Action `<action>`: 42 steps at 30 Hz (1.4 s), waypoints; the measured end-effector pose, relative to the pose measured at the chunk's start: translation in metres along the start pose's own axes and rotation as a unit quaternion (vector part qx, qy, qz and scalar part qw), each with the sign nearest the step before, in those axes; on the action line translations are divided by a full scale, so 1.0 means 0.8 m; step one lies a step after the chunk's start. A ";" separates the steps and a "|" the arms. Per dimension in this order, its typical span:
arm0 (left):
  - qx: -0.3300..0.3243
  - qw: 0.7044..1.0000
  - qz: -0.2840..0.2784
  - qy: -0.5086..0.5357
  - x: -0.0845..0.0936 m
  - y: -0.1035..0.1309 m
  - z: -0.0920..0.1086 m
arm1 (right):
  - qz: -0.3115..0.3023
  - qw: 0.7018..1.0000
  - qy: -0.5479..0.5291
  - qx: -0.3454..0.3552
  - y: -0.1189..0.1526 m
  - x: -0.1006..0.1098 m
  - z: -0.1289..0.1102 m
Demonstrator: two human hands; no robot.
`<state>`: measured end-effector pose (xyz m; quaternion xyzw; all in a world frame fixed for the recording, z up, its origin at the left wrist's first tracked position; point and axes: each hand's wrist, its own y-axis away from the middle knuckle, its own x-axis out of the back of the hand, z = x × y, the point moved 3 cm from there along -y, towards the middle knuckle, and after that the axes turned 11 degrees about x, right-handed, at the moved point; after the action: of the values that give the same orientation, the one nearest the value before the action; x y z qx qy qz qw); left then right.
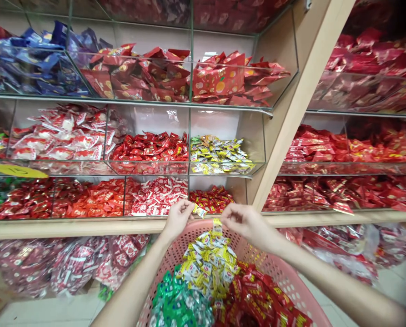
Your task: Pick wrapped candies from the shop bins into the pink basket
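Note:
My left hand (179, 215) pinches a small yellow-and-white wrapped candy (199, 210) above the far rim of a pink perforated plastic basket (165, 256). My right hand (242, 222), slightly blurred, has its fingers curled together, with another yellow-and-white wrapped candy (217, 227) hanging at its fingertips. Inside the basket lie a heap of yellow-and-white candies (211, 263), a pile of green-wrapped candies (178, 302) at the left, and red-wrapped candies (257, 295) at the right.
Shelves with clear dividers rise ahead. Yellow-and-white candies (219, 154) fill one bin, above a bin of small red candies (211, 197). The wooden shelf edge (121, 227) runs just beyond the basket. Bulk bags of candy (76, 263) sit underneath. A slanting wooden post (298, 100) stands right.

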<state>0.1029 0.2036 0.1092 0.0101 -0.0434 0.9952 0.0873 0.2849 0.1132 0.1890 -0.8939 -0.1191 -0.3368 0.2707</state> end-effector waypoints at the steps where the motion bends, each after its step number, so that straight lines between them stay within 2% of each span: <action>1: 0.002 1.000 0.004 0.003 0.000 0.000 0.000 | -0.002 1.000 -0.022 -0.020 0.005 -0.018 0.016; 4: 0.006 1.000 0.023 0.019 0.004 0.000 -0.001 | 0.019 0.995 -0.072 -0.069 0.010 -0.057 0.055; 8: 0.012 0.999 0.032 0.031 0.007 -0.001 -0.001 | 0.034 0.989 -0.081 -0.116 0.005 -0.077 0.078; 17: 0.010 0.999 0.030 0.023 0.007 -0.001 -0.002 | -0.003 0.993 0.092 -0.074 -0.012 -0.079 0.070; 24: 0.009 0.999 0.034 0.024 0.008 0.000 0.000 | -0.035 0.955 0.279 -0.098 -0.003 -0.089 0.056; 29: 0.010 0.999 0.037 0.020 0.011 -0.001 0.000 | -0.038 0.947 0.305 -0.090 -0.001 -0.089 0.050; 31: 0.005 0.999 0.036 0.014 0.012 -0.003 -0.001 | -0.020 0.952 0.295 -0.080 -0.003 -0.075 0.044; 33: 0.001 0.999 0.034 0.011 0.013 -0.004 -0.003 | 0.015 0.957 0.284 -0.060 -0.009 -0.049 0.032; 38: 0.003 1.000 0.030 0.006 0.013 -0.008 -0.005 | 0.114 0.947 0.298 0.030 -0.050 0.054 -0.015; 40: 0.003 0.999 0.031 0.007 0.014 -0.008 -0.006 | 0.139 0.930 0.338 0.037 -0.076 0.097 -0.029; 42: 0.001 1.000 0.029 0.008 0.015 -0.008 -0.006 | 0.146 0.909 0.390 0.011 -0.105 0.133 -0.034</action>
<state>0.0925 0.2125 0.1051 0.0007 -0.0423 0.9974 0.0586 0.3164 0.1702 0.3107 -0.6962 0.1242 -0.6137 0.3511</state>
